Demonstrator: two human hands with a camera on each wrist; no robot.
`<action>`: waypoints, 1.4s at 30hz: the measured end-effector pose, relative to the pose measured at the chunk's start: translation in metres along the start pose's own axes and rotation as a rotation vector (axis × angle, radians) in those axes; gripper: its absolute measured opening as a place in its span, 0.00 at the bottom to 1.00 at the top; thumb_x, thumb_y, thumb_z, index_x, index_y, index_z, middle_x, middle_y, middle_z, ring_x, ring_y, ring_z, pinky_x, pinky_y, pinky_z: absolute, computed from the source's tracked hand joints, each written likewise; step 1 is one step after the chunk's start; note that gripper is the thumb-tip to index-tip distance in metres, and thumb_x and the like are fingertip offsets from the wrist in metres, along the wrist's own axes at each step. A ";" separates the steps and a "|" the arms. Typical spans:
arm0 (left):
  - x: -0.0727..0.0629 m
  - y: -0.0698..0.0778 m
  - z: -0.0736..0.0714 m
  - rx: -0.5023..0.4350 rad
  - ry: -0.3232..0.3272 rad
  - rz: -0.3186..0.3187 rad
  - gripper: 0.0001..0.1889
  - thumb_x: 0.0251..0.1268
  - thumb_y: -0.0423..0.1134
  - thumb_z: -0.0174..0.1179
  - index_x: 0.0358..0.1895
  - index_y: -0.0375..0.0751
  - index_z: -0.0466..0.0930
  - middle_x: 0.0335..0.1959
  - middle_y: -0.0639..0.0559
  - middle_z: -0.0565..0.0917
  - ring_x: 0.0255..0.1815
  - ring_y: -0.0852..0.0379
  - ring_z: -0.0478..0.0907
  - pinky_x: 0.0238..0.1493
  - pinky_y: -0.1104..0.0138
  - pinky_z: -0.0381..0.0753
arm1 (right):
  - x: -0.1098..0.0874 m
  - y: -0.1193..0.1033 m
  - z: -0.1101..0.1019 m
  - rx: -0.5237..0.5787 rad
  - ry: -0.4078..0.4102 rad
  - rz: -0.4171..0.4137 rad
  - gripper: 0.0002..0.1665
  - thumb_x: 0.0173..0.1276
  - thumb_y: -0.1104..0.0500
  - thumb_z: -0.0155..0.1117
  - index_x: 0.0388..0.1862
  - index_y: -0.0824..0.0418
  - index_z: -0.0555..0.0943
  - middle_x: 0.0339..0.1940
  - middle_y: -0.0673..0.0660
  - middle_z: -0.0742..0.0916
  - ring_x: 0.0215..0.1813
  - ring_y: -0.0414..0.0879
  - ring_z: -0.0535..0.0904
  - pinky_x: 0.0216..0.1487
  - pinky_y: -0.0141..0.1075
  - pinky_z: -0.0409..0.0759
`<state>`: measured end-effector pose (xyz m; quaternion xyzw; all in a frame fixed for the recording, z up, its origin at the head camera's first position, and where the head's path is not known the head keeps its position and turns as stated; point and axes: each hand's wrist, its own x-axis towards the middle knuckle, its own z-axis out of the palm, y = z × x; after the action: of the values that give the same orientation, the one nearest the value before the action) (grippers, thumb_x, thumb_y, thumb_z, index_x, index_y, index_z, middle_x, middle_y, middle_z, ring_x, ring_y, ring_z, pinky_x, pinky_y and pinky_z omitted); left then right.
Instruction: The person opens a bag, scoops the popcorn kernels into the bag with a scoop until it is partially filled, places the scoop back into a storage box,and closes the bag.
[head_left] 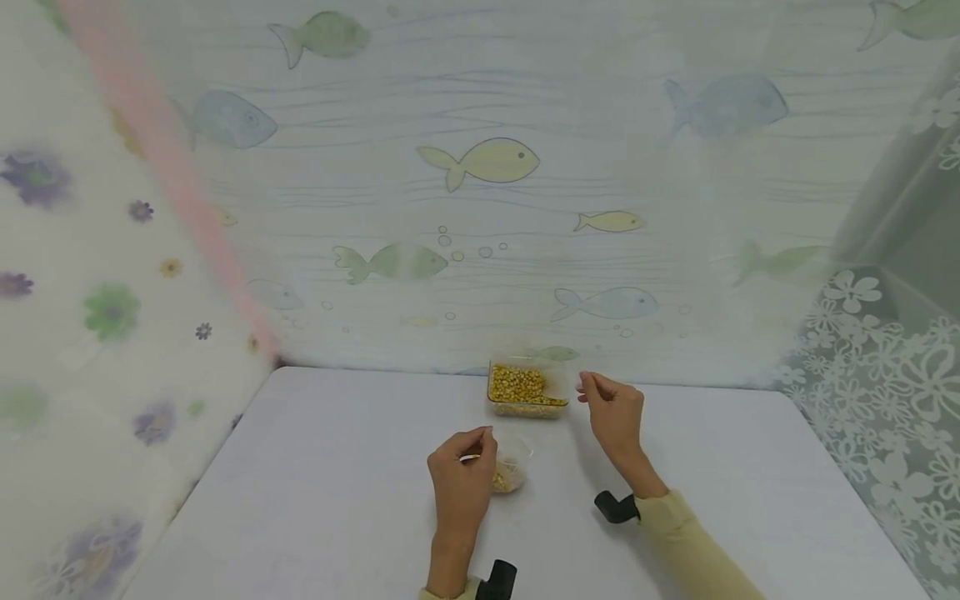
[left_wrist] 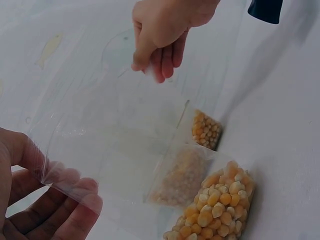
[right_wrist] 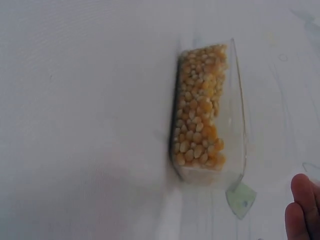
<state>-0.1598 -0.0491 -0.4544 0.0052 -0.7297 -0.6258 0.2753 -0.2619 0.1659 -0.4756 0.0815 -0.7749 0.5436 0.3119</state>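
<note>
My left hand [head_left: 463, 479] pinches the mouth edge of a clear plastic bag [left_wrist: 115, 150] between thumb and fingers. Corn kernels [left_wrist: 220, 205] fill the bottom of the bag, low over the white table. Beyond it stands a clear rectangular container [head_left: 558, 409], holding more corn kernels [right_wrist: 195, 120] heaped toward one side. Just right of this container hovers my right hand [head_left: 618, 417], thumb against the forefinger and the other fingers loosely bent. A small pale blur shows at its thumb tip in the left wrist view; I cannot tell whether it is something held.
The white table [head_left: 322, 483] ends at a back wall sheet [head_left: 510, 267] printed with fish, close behind the container. Flower-patterned sheets [head_left: 75, 375] rise at the left, with white lace [head_left: 892, 392] at the right. Black wrist cameras [head_left: 617, 507] sit at both sleeves.
</note>
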 end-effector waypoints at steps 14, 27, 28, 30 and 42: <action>0.001 -0.002 0.000 0.042 0.014 0.026 0.08 0.63 0.25 0.65 0.36 0.38 0.92 0.28 0.49 0.89 0.28 0.59 0.84 0.27 0.74 0.83 | 0.004 0.009 0.016 0.178 -0.008 0.493 0.19 0.75 0.59 0.62 0.48 0.78 0.85 0.29 0.65 0.91 0.22 0.37 0.85 0.30 0.27 0.84; 0.002 -0.005 -0.001 0.076 0.008 0.037 0.08 0.63 0.25 0.65 0.36 0.38 0.92 0.28 0.51 0.89 0.28 0.59 0.84 0.28 0.72 0.84 | 0.002 0.010 0.018 0.345 0.035 0.679 0.23 0.76 0.59 0.62 0.56 0.81 0.80 0.21 0.47 0.89 0.23 0.35 0.85 0.30 0.27 0.84; 0.002 -0.005 0.000 0.073 0.008 0.036 0.08 0.63 0.25 0.65 0.36 0.39 0.92 0.28 0.51 0.89 0.28 0.59 0.84 0.28 0.73 0.84 | 0.002 0.009 0.018 0.353 0.037 0.688 0.24 0.76 0.59 0.61 0.57 0.81 0.79 0.21 0.47 0.89 0.23 0.35 0.85 0.31 0.27 0.84; 0.002 -0.005 0.000 0.058 0.007 0.032 0.08 0.63 0.25 0.65 0.36 0.39 0.92 0.28 0.51 0.89 0.28 0.59 0.84 0.28 0.73 0.84 | 0.001 0.009 0.017 0.369 0.042 0.705 0.24 0.76 0.59 0.61 0.58 0.81 0.78 0.21 0.47 0.89 0.24 0.35 0.86 0.31 0.27 0.85; 0.000 -0.004 0.002 0.025 0.010 0.031 0.09 0.62 0.24 0.65 0.36 0.40 0.92 0.28 0.50 0.89 0.29 0.59 0.84 0.28 0.73 0.84 | -0.002 0.013 0.015 0.431 0.059 0.756 0.25 0.78 0.58 0.59 0.60 0.81 0.77 0.20 0.44 0.88 0.26 0.35 0.87 0.34 0.28 0.86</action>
<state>-0.1621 -0.0478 -0.4579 0.0005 -0.7363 -0.6121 0.2884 -0.2726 0.1572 -0.4905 -0.1602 -0.6098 0.7711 0.0890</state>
